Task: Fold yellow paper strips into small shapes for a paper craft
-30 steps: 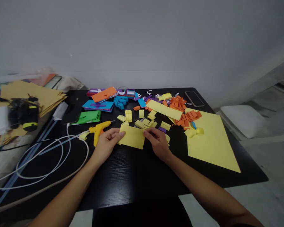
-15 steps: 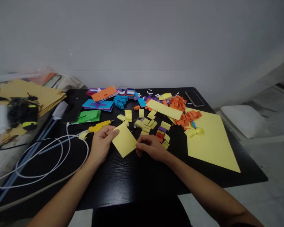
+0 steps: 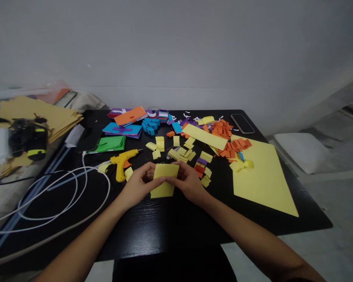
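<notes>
A yellow paper piece (image 3: 164,189) is held between both hands above the front middle of the black table, its upper part bent over. My left hand (image 3: 141,181) grips its left side, thumb across the front. On the right side, my right hand (image 3: 188,181) pinches it, and the two thumb tips nearly meet at its middle. Just beyond the hands lie several small folded yellow pieces (image 3: 182,152). A yellow glue gun (image 3: 122,162) rests left of my left hand, on the black table (image 3: 153,235).
Orange folded pieces (image 3: 222,128) and a large yellow sheet (image 3: 261,176) lie to the right, near a phone (image 3: 242,123). Green papers (image 3: 110,143) and blue papers (image 3: 126,130) sit at the back left. A white cable (image 3: 85,196) loops across the left side.
The yellow paper has turned from a flat diamond to upright and is now bent over. My right hand has taken hold of its right side, and my left hand has shifted right, uncovering the glue gun.
</notes>
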### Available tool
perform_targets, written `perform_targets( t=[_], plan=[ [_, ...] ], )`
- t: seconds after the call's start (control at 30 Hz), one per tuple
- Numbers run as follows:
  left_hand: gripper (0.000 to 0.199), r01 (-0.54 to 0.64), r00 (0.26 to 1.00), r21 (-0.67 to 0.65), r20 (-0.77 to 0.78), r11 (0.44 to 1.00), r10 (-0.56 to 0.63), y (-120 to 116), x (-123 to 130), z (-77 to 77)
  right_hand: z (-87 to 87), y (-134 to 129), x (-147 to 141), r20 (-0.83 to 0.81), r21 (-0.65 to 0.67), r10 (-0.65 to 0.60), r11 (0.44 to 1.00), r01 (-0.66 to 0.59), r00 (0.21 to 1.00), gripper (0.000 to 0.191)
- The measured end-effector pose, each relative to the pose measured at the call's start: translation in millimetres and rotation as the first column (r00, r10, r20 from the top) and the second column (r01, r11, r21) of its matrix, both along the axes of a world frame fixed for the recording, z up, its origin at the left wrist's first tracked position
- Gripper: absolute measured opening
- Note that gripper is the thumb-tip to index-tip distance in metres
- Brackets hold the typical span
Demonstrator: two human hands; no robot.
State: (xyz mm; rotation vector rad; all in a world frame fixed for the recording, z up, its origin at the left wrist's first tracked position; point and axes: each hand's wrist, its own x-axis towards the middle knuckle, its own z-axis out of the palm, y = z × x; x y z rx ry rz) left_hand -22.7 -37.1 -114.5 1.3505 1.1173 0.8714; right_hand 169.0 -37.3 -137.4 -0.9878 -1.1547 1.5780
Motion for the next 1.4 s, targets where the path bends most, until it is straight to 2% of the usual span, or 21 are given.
perform_targets(
  t=[0.07, 0.13, 0.2, 0.3, 0.37, 0.4, 0.47, 0.53, 0.6, 0.77, 1.0, 1.4],
  plan=[
    [0.026, 0.021, 1.0, -0.015, -0.022, 1.0, -0.021, 0.8, -1.1, -2.9, 1.4, 2.7, 3.0, 0.014, -0.018, -0.115, 0.993, 0.115, 0.993, 0.039],
    [0.027, -0.03, 0.998, 0.006, -0.063, 1.0, 0.03, 2.1, -2.7, -4.2, 3.0, 4.8, 6.1, 0.005, -0.044, -0.168, 0.985, 0.168, 0.986, 0.039],
    [0.029, -0.124, 0.99, 0.035, -0.06, 0.992, 0.126, 3.4, -4.1, -3.4, 3.9, 5.3, 8.1, -0.03, -0.064, -0.145, 0.988, 0.143, 0.989, 0.043],
    [0.031, -0.25, 0.968, 0.073, -0.014, 0.965, 0.252, 4.8, -5.0, 0.6, 3.7, 3.6, 9.4, -0.043, -0.038, -0.016, 0.999, 0.014, 0.999, 0.05],
    [0.031, -0.273, 0.962, 0.093, -0.003, 0.958, 0.274, 5.3, -5.5, 4.0, 3.7, 2.3, 10.6, 0.016, 0.055, 0.021, 0.998, -0.022, 1.0, 0.053],
    [0.029, -0.268, 0.963, 0.104, -0.009, 0.958, 0.27, 5.5, -5.9, 5.6, 3.9, 2.1, 11.6, 0.06, 0.123, -0.005, 0.992, -0.003, 0.998, 0.051],
    [0.026, -0.249, 0.966, 0.129, -0.033, 0.96, 0.255, 5.6, -7.1, 8.2, 4.7, 3.2, 14.5, 0.137, 0.259, -0.102, 0.964, 0.063, 0.985, 0.038],
    [0.024, -0.239, 0.966, 0.158, -0.059, 0.958, 0.25, 5.7, -8.5, 9.6, 5.3, 6.1, 17.9, 0.194, 0.334, -0.161, 0.938, 0.089, 0.968, 0.022],
    [0.023, -0.236, 0.964, 0.188, -0.078, 0.953, 0.254, 5.6, -10.1, 9.9, 5.0, 10.0, 20.9, 0.225, 0.329, -0.146, 0.942, 0.066, 0.963, 0.016],
    [0.024, -0.221, 0.957, 0.251, -0.127, 0.942, 0.259, 5.3, -14.0, 7.7, 2.3, 16.7, 23.8, 0.22, 0.251, -0.098, 0.967, 0.041, 0.971, 0.023],
    [0.027, -0.207, 0.945, 0.324, -0.178, 0.923, 0.275, 5.8, -18.1, 4.3, 6.6, 17.3, 24.7, 0.225, 0.214, -0.105, 0.975, 0.056, 0.969, 0.029],
    [0.024, -0.219, 0.947, 0.371, -0.14, 0.902, 0.288, 5.3, -17.2, 4.0, 10.2, 14.4, 21.5, 0.124, 0.239, -0.239, 0.949, 0.205, 0.963, 0.025]
  ],
)
